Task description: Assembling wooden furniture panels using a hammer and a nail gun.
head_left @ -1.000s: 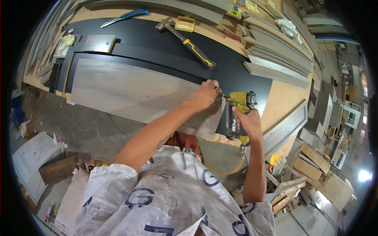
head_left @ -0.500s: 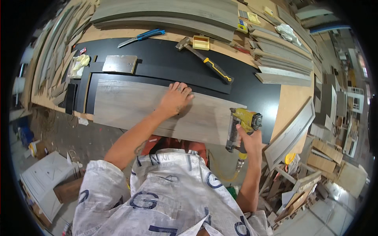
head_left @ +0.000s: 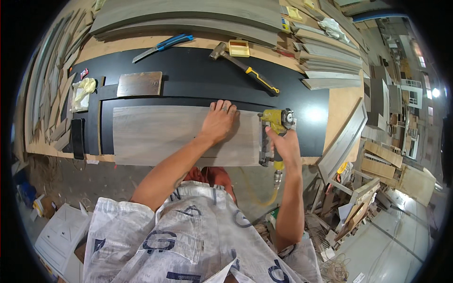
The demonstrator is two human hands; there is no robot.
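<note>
A long grey wood-grain board [head_left: 160,137] lies across the near side of the bench on a black panel. My left hand [head_left: 219,123] rests on it, its fingers close together and bent over the board's far edge. At the board's right end, my right hand [head_left: 284,142] is wrapped around the handle of a yellow-green nail gun [head_left: 273,120]. A hose coupling hangs from its handle. The gun's nose is hidden from view. Beyond the board lie a hammer [head_left: 243,67] with a black and yellow handle and a flat rectangular block [head_left: 139,84].
A blue-handled saw-like tool [head_left: 163,47] and a yellow tray [head_left: 239,48] lie farther back. Grey boards [head_left: 188,23] are stacked behind them. Thin strips [head_left: 52,80] crowd the left, more strips [head_left: 332,61] the right. A dark phone-like slab [head_left: 78,138] sits by the near-left edge.
The nail gun has moved left and farther from me with my right hand. My left hand stays on the board. The whole view has turned slightly.
</note>
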